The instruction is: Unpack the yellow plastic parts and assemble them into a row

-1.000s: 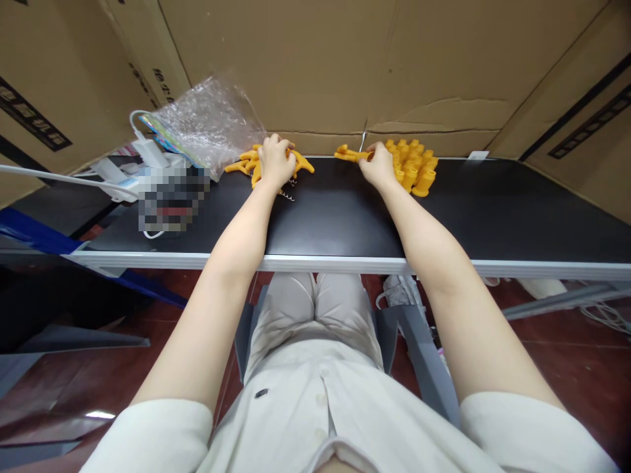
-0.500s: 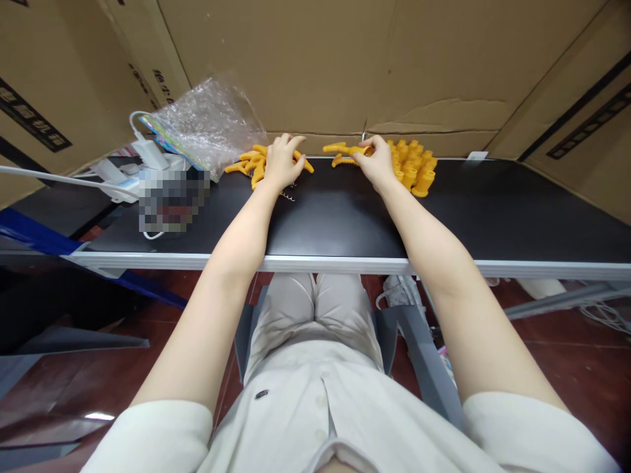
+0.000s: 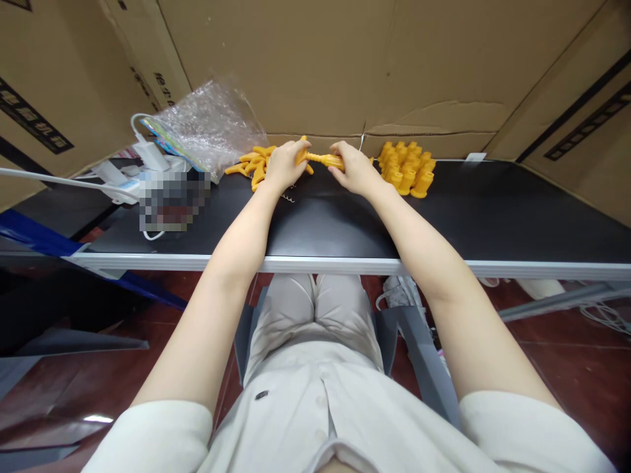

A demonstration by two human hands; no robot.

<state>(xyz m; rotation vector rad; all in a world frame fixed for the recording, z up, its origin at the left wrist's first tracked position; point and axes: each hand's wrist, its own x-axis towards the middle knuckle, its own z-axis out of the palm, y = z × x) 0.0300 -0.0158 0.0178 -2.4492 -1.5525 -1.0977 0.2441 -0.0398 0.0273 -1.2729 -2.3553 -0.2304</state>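
Between my two hands lies a slim yellow plastic piece with a ribbed neck (image 3: 318, 157). My left hand (image 3: 286, 164) is closed around its left end. On the right, my right hand (image 3: 353, 169) grips the thicker end, fingers over the top and thumb below. A loose pile of curved yellow plastic pieces (image 3: 254, 159) sits beside and partly behind my left hand. Small metal spirals (image 3: 288, 197) lie just below that hand. Several yellow flanged tubes (image 3: 407, 172) stand upright in rows right of my right hand. My fingers hide both ends of the held piece.
A clear plastic bag (image 3: 207, 125) leans at the back left, near a white power strip (image 3: 121, 187) with plugs and cables. Cardboard walls (image 3: 315, 66) close off the back and sides of the black tabletop (image 3: 335, 223). A metal edge (image 3: 335, 265) runs along its front.
My right hand has moved left from beside the tubes, bringing a yellow piece to my left hand. The left hand has stayed near the pile and now grips the piece's left end.
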